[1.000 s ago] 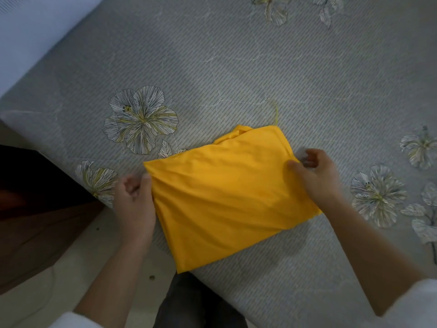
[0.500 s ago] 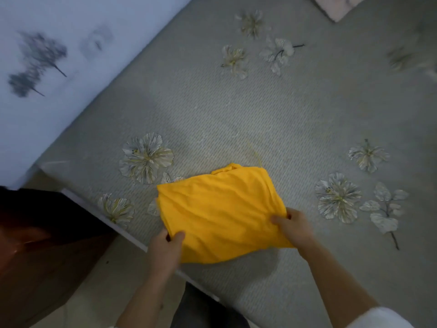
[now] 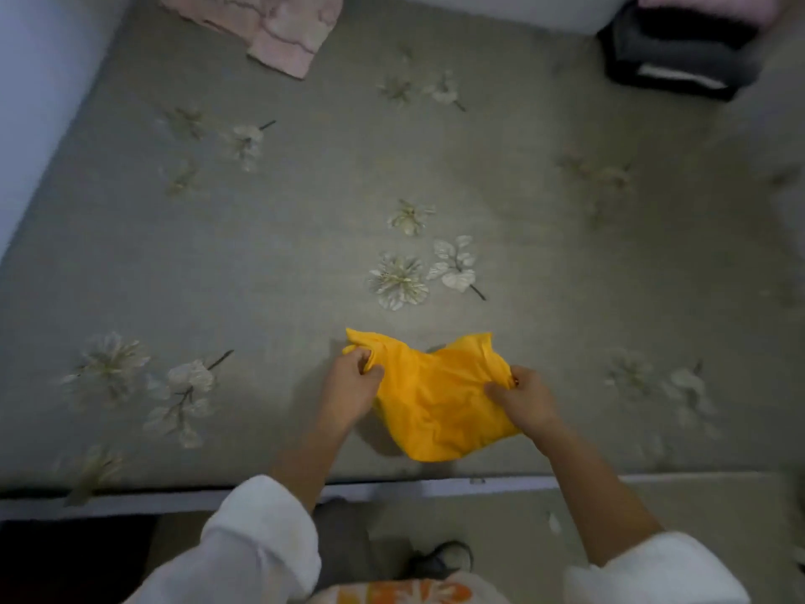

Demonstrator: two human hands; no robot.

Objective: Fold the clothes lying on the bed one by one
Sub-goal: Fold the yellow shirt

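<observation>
A folded yellow garment (image 3: 435, 398) hangs a little above the near part of the grey flowered bed (image 3: 305, 237), sagging in the middle. My left hand (image 3: 350, 388) grips its left edge with curled fingers. At the right edge my right hand (image 3: 522, 398) pinches the cloth. Both hands hold it up between them, close to the bed's front edge.
A pink patterned cloth (image 3: 279, 28) lies at the far left of the bed. A stack of folded dark clothes (image 3: 679, 50) with something pink on top sits at the far right corner. A wall (image 3: 39, 80) runs along the left. Floor and a shoe (image 3: 444, 560) show below the bed edge.
Both hands have lifted the folded yellow garment off the bed and it now sags between them. The view has swung up and shows the whole bed.
</observation>
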